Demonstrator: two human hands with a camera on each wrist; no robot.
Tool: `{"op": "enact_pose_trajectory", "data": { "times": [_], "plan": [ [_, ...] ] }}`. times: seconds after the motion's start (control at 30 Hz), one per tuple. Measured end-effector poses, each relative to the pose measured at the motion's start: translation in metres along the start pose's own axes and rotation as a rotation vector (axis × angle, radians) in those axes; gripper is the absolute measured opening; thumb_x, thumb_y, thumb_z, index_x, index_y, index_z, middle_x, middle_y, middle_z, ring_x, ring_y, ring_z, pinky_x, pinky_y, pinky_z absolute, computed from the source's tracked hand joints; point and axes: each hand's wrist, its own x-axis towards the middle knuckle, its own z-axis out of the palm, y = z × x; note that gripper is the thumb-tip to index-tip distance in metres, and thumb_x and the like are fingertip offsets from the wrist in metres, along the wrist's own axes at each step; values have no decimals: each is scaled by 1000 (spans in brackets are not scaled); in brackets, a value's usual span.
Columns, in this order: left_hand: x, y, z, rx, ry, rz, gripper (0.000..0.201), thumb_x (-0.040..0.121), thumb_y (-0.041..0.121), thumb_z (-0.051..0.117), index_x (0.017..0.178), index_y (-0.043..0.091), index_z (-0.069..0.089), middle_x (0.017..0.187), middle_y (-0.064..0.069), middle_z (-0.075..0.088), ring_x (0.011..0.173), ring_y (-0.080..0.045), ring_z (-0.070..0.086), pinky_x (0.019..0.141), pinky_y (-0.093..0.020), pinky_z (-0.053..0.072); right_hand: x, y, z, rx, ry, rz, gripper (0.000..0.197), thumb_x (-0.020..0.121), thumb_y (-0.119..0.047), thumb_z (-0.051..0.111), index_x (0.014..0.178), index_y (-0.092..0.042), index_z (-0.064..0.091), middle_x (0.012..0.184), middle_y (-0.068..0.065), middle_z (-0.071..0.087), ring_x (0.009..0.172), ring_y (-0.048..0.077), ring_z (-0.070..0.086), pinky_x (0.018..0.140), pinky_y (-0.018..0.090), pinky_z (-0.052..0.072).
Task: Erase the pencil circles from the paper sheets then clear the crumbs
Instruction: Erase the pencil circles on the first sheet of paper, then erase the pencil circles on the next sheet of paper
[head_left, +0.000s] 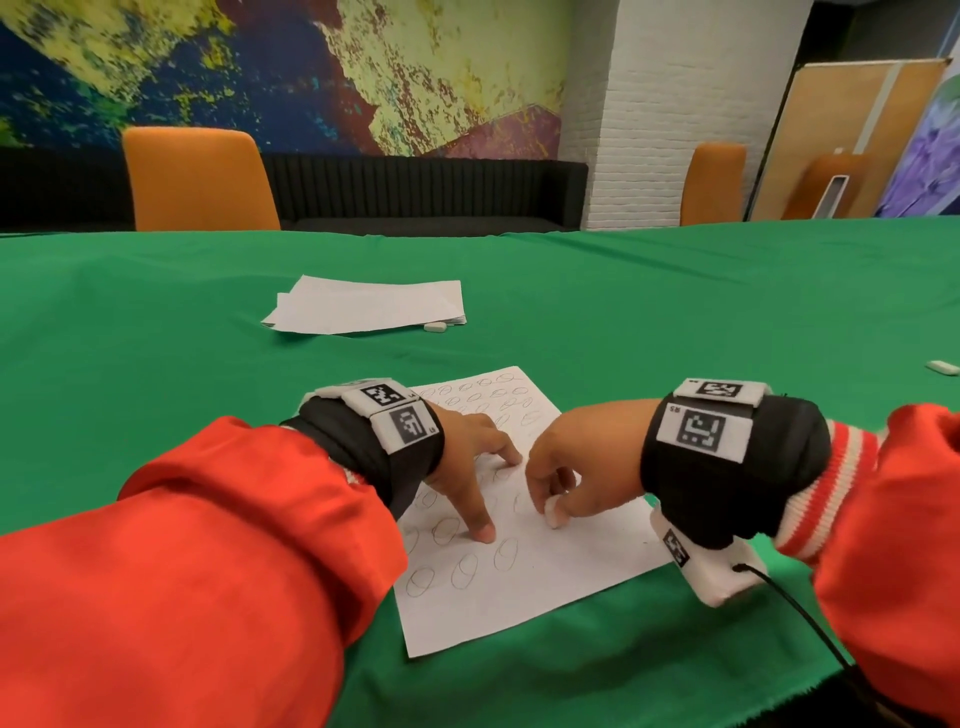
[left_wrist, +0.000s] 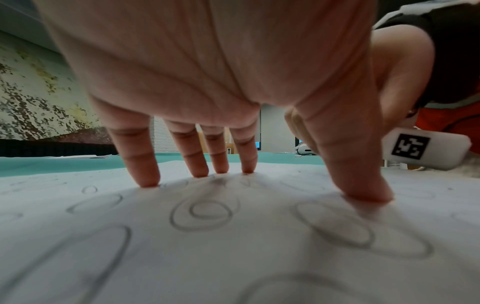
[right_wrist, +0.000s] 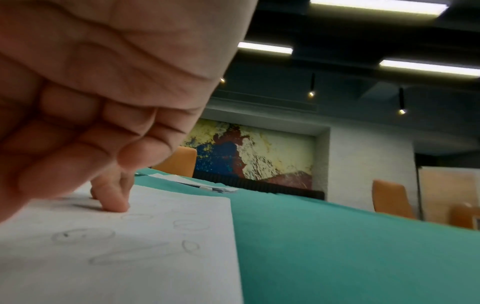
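A white paper sheet (head_left: 519, 582) covered in pencil circles (head_left: 464, 570) lies on the green tablecloth in front of me. My left hand (head_left: 483, 483) presses it flat with spread, straight fingers (left_wrist: 145, 164) and thumb (left_wrist: 363, 181); the left wrist view shows the circles (left_wrist: 205, 214) under the palm. My right hand (head_left: 558, 493) pinches a small white eraser (head_left: 554, 513) against the sheet's right-middle part, where the circles look faint. In the right wrist view my right hand (right_wrist: 91, 123) is curled, the eraser is hidden, and the paper (right_wrist: 130, 257) shows faint marks.
A stack of white sheets (head_left: 369, 305) lies farther back, with a second eraser (head_left: 435, 327) at its near edge. A third eraser (head_left: 943, 367) sits at the far right. Orange chairs (head_left: 200, 179) stand behind the table. The green cloth (head_left: 701, 322) spreads all around.
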Motion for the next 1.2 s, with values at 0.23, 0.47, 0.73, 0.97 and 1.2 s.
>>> {"op": "enact_pose_trajectory", "data": {
  "times": [0.23, 0.47, 0.73, 0.97, 1.2],
  "plan": [
    [-2, 1, -2, -27, -10, 12, 84, 74, 51, 73, 144, 40, 27, 148, 9, 25, 133, -18, 35, 103, -34, 31, 17, 34, -17, 48, 213, 214, 11, 92, -28, 53, 99, -25, 60, 92, -11, 57, 87, 12, 53, 80, 24, 42],
    [3, -9, -11, -222, -14, -2, 70, 81, 46, 68, 141, 39, 33, 141, 11, 37, 125, -11, 44, 102, -29, 37, 31, 52, -12, 35, 176, 223, 18, 94, -27, 51, 109, -22, 60, 109, -6, 63, 85, 11, 51, 75, 21, 38],
    [40, -59, -89, -136, 213, -159, 45, 89, 31, 64, 132, 29, 50, 120, 2, 63, 109, -21, 60, 81, -25, 45, 52, 67, -16, 35, 81, 231, 25, 92, -28, 54, 116, -22, 60, 95, -9, 52, 83, 12, 49, 59, 20, 36],
    [121, -126, -102, -53, 324, -374, 38, 89, 18, 62, 126, 18, 58, 127, -5, 60, 114, -23, 56, 80, -22, 40, 54, 71, -4, 137, 88, 249, 39, 90, -33, 57, 127, -26, 46, 121, -5, 55, 103, 18, 54, 79, 24, 41],
    [185, -151, -94, 2, 330, -351, 54, 96, 30, 53, 144, 16, 37, 149, -5, 38, 134, -23, 38, 102, -24, 30, 56, 73, 1, 142, 132, 236, 32, 89, -27, 55, 121, -26, 50, 118, -5, 51, 103, 16, 52, 81, 26, 42]
  ]
}}
